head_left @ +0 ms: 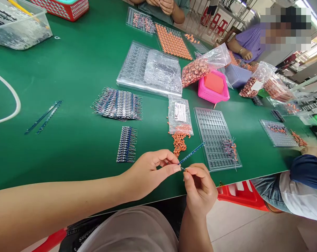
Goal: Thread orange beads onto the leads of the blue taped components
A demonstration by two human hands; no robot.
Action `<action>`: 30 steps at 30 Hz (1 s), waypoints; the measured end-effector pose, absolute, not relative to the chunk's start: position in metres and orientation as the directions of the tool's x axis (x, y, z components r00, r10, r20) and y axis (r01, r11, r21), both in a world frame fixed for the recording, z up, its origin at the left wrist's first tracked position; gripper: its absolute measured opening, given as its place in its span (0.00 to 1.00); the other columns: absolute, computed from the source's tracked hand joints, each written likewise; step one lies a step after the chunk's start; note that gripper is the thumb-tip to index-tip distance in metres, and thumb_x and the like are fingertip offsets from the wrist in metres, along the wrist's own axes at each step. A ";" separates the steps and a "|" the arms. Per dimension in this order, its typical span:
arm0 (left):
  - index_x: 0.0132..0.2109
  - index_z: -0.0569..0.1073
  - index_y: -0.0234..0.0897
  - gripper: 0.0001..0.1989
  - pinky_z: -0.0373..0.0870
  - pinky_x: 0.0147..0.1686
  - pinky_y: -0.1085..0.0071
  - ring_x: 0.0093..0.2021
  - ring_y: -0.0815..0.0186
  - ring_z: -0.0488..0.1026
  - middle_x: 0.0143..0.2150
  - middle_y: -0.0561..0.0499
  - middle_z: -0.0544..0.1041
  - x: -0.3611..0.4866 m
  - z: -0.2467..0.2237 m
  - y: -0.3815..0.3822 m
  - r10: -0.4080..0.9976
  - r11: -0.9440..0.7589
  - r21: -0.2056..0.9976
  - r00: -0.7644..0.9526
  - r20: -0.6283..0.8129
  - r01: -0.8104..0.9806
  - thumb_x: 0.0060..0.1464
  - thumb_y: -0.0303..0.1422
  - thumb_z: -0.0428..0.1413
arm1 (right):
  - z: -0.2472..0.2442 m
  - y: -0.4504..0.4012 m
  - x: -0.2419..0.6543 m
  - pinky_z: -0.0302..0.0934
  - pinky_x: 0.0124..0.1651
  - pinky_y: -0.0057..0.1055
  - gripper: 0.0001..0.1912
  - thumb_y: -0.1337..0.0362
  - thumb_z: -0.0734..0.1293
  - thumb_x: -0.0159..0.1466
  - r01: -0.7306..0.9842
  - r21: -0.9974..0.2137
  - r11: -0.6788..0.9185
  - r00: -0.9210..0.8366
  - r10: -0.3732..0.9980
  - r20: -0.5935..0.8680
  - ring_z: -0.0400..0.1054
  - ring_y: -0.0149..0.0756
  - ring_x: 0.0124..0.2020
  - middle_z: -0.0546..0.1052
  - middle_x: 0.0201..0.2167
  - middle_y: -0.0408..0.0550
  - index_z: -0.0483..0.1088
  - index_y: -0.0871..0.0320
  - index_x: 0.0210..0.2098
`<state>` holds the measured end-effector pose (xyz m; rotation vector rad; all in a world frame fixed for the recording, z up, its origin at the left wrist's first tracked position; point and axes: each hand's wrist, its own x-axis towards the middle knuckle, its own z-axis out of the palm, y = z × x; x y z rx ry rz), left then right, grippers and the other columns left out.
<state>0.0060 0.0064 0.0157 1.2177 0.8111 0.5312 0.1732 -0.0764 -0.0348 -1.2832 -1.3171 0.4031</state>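
Note:
My left hand (153, 171) is closed in a pinch on one end of a narrow blue circuit board strip (193, 153), which slants up to the right. My right hand (201, 190) pinches a tiny part close to the left fingertips; it is too small to make out. Just beyond the hands, small orange rings (179, 142) spill from a labelled clear bag (179, 113). A clear compartment tray (213, 134) stands to the right, with a bunch of wired parts (229, 149) on it. Left of my hands lies a blue board with wires (127, 144).
A pile of wired boards (117, 104) lies behind. Two blue strips (44, 117) and a white cable (13, 92) are at left. Stacked trays (133, 68), a pink basket (213, 91) and a clear bin (22, 31) stand farther back. Co-workers sit across and at right.

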 end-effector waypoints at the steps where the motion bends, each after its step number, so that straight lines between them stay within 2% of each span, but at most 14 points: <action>1: 0.36 0.74 0.38 0.07 0.64 0.40 0.69 0.36 0.67 0.68 0.33 0.55 0.74 0.006 0.015 0.006 0.744 0.279 0.959 0.617 -0.255 0.060 0.59 0.37 0.58 | -0.035 -0.076 0.173 0.61 0.30 0.28 0.11 0.75 0.69 0.64 0.415 -0.847 0.333 0.300 0.829 0.473 0.68 0.33 0.33 0.73 0.31 0.43 0.76 0.53 0.41; 18: 0.36 0.75 0.37 0.07 0.65 0.40 0.71 0.36 0.67 0.70 0.34 0.55 0.76 0.005 0.015 0.006 0.756 0.208 0.972 0.612 -0.233 0.113 0.59 0.36 0.57 | -0.035 -0.077 0.176 0.60 0.30 0.28 0.11 0.75 0.70 0.64 0.356 -0.878 0.321 0.283 0.858 0.429 0.67 0.32 0.33 0.73 0.32 0.43 0.76 0.52 0.41; 25: 0.36 0.75 0.36 0.08 0.67 0.40 0.72 0.36 0.67 0.71 0.33 0.54 0.77 0.003 0.019 0.009 0.758 0.064 0.980 0.629 -0.172 0.191 0.61 0.35 0.55 | -0.036 -0.077 0.179 0.59 0.30 0.28 0.11 0.75 0.70 0.64 0.311 -0.892 0.328 0.237 0.882 0.407 0.66 0.32 0.33 0.73 0.31 0.43 0.76 0.52 0.41; 30: 0.37 0.75 0.37 0.10 0.65 0.34 0.72 0.36 0.66 0.70 0.34 0.53 0.76 0.001 0.019 0.009 0.718 0.047 0.970 0.667 -0.199 0.239 0.62 0.38 0.54 | -0.033 -0.075 0.184 0.60 0.31 0.28 0.09 0.72 0.71 0.64 0.192 -0.933 0.305 0.187 0.922 0.340 0.66 0.32 0.32 0.72 0.29 0.42 0.77 0.52 0.40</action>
